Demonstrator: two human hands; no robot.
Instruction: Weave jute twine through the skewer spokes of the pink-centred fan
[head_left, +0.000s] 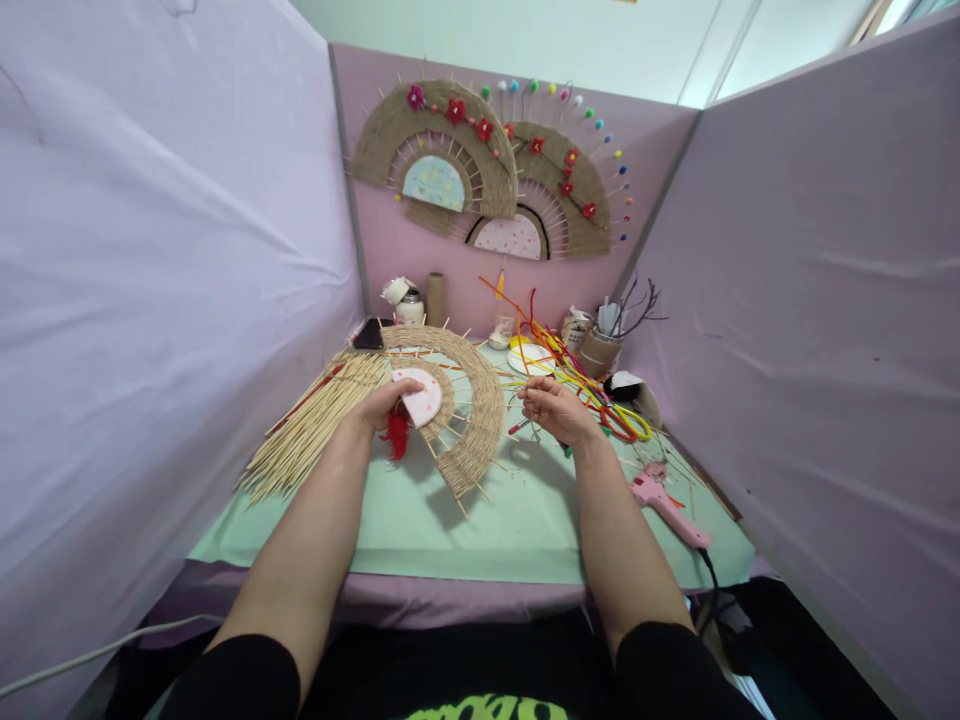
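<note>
My left hand grips a half-round woven fan by its pink dotted centre piece, thumb on top. Thin sticks poke out past the twine weave, and the fan is tilted above the table. A red tassel-like bundle hangs below that hand. My right hand is to the right of the fan, apart from it, with fingers pinched together. A thin strand seems to run from those fingertips, too fine to make out clearly.
On the mint-green table, a pile of thin sticks lies left. Coloured pipe cleaners spread at the back right near a white plate. A pink glue gun with a black cord rests right. Two decorated fans hang on the back partition.
</note>
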